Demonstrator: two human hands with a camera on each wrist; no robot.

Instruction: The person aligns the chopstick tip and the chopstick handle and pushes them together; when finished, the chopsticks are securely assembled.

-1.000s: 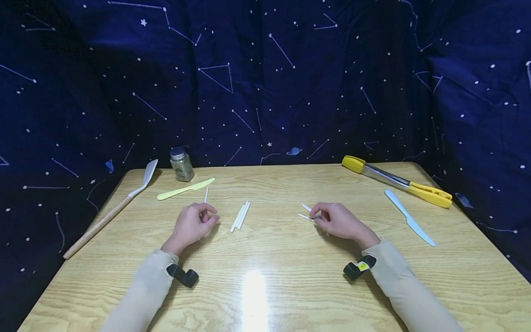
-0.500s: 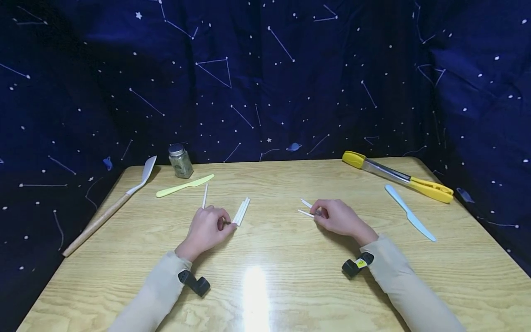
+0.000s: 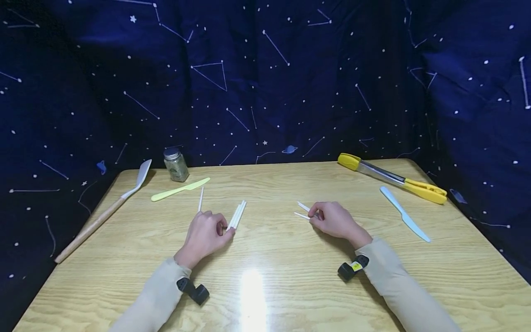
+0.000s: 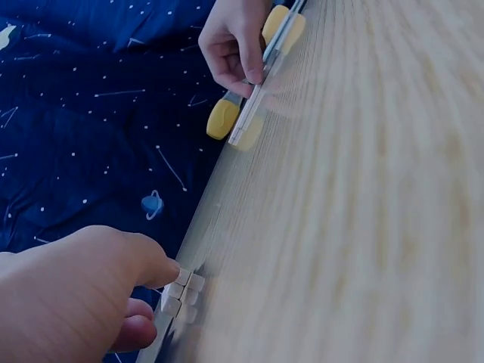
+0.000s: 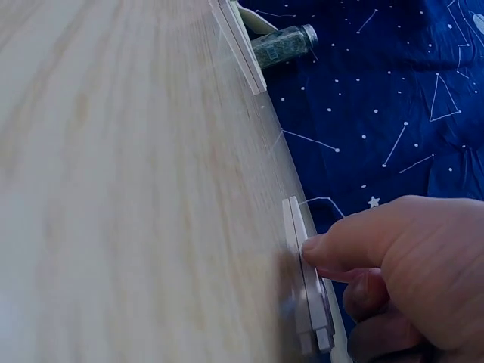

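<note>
White sticks (image 3: 237,215): bundled on table (image 3: 274,258), just ahead and right of left hand (image 3: 205,234), pinched at near end between thumb and curled finger. Further sticks (image 3: 302,216): pinched likewise by right hand (image 3: 333,220), tips protruding on its left. Beyond left hand, lone stick (image 3: 201,199), then yellow knife (image 3: 181,189); off to right hand's right, blue knife (image 3: 403,213).

The spatula (image 3: 101,219) is lying along the left side of the table (image 3: 286,281). The jar (image 3: 176,167) is standing near the back edge, the yellow knife (image 3: 181,189) lying just in front. At right, the tongs (image 3: 386,175) are lying aslant, the blue knife (image 3: 404,213) resting nearer. Starry cloth (image 3: 265,92) is hanging behind.
</note>
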